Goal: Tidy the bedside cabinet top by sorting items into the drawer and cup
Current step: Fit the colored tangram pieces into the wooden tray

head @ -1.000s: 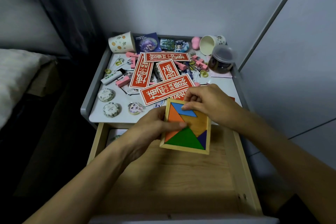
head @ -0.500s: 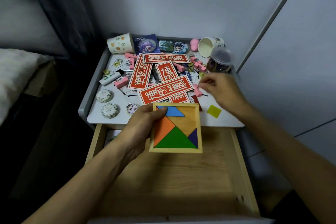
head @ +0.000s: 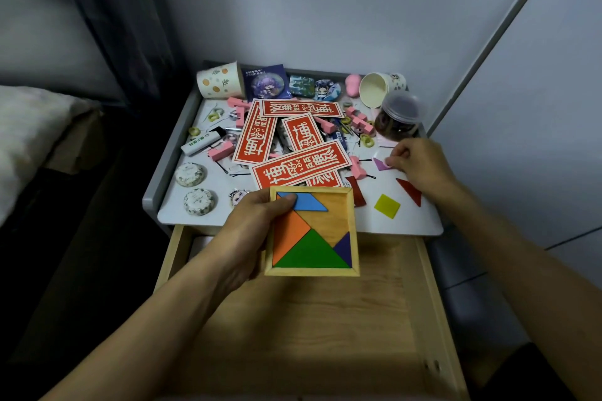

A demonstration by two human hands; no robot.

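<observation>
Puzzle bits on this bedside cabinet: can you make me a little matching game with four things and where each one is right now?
Things:
1. wooden puzzle tray
2. purple piece
3. yellow square
4. plastic jar

Places:
A. lying loose near the front edge of the cabinet top
B. pinched by the right hand
C. held by the left hand over the open drawer
D. at the back right of the cabinet top

Pairs: 1-C, 2-B, 3-A, 4-D.
</observation>
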